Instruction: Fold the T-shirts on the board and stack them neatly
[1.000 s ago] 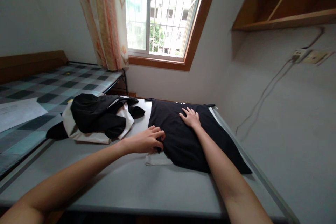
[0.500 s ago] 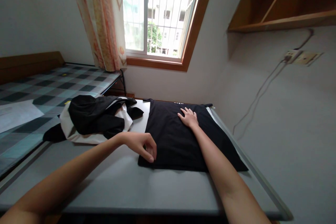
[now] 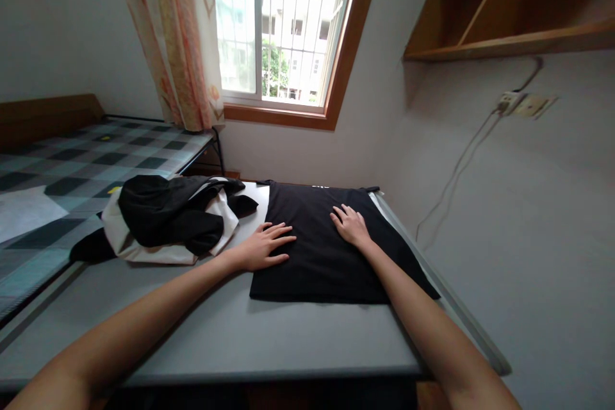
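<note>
A black T-shirt (image 3: 317, 269) lies spread on a light grey table (image 3: 269, 339), its hem toward me and a small white print near its far end. My left hand (image 3: 266, 246) rests on the shirt's left edge, fingers spread. Farther right, my right hand (image 3: 350, 225) lies palm down on the upper right of the cloth, fingers apart. Neither hand grips anything. Left of the shirt sits a crumpled heap of black and white clothes (image 3: 168, 218).
A bed with a checkered mattress (image 3: 120, 147) stands at the left, with a paper sheet (image 3: 29, 211) on it. Behind the table are a barred window (image 3: 288, 45) and a curtain (image 3: 177, 45). A wooden shelf (image 3: 504, 45) and a socket with cords (image 3: 512, 102) are on the right wall.
My left hand has gone from curled above the shirt's near left corner to lying flat on its left edge, farther up. My right hand stays on the cloth, slightly lower. The view has shifted a little.
</note>
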Demonstrator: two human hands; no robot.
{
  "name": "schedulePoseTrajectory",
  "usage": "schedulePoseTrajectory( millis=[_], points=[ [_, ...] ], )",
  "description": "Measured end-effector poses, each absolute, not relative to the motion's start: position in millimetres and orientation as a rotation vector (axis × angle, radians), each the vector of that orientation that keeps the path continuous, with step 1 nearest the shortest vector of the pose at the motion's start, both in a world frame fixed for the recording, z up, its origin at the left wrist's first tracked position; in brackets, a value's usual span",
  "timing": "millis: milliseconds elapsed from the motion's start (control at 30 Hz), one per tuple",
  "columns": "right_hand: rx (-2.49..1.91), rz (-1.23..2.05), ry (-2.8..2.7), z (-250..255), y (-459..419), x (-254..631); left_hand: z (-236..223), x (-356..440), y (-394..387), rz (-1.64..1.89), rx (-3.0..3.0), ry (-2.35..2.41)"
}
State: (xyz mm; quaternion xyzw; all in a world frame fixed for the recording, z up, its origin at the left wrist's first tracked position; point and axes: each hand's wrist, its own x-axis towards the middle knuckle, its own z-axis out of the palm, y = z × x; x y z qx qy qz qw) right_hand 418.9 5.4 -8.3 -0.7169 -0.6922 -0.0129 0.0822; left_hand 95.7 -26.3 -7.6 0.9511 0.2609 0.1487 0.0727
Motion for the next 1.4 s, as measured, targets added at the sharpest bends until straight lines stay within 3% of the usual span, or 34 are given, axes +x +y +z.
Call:
schedulePoseTrajectory(
  millis=[267,400,767,967,1167,1400],
  points=[
    [-2.598,-0.356,-1.749,28.5,-57.5,511.6,-8.7,96.8,-25.8,0.459,2.852,0.798],
    [-2.716,-0.04,-1.765,32.5,-75.9,543.9,-9.4,96.8,-25.6,0.459,2.847,0.805],
    [-2.422,0.225,-1.685,30.9,-93.5,553.3,-8.2,95.4,-25.7,0.427,2.857,0.809],
    [-2.435,0.141,-1.741,25.6,-108.4,573.4,-7.9,95.8,-25.6,0.365,2.848,0.849],
    [-2.209,0.26,-1.781,31.5,-109.9,554.8,-7.8,96.0,-25.6,0.327,2.842,0.883],
    [-1.82,0.774,-1.88,49.1,-109.3,525.9,-8.6,96.0,-25.1,0.336,2.852,0.873]
  ],
)
